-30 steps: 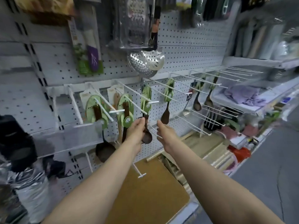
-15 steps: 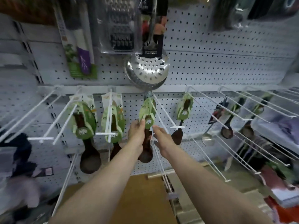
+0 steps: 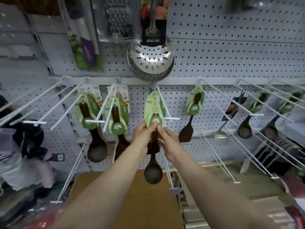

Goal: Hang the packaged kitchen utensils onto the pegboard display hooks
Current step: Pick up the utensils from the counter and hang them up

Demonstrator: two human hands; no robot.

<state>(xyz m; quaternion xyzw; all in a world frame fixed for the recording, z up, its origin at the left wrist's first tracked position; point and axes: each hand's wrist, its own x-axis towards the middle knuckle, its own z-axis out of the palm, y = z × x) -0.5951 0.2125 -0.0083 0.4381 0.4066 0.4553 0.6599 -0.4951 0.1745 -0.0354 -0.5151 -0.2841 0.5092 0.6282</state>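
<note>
Holding: left hand (image 3: pixel 143 133) and right hand (image 3: pixel 168 139) both pinch the green card's lower end
Spoon (image 3: pixel 153 164): dark wood, card threaded on a white hook (image 3: pixel 162 109)
Pegboard (image 3: pixel 231 60): behind

The dark brown wooden ladle with a green leaf-shaped card label (image 3: pixel 153 111) hangs upright, bowl down – its card pinched at the lower edge, the round bowl well below the grip. Above the grip the card sits on a white wire pegboard hook (image 3: pixel 160 103). Left of the grip hang two larger dark wooden ladles with green cards (image 3: pixel 92 123); to the right, a dark wooden spatula with a green card (image 3: pixel 189 119).
</note>
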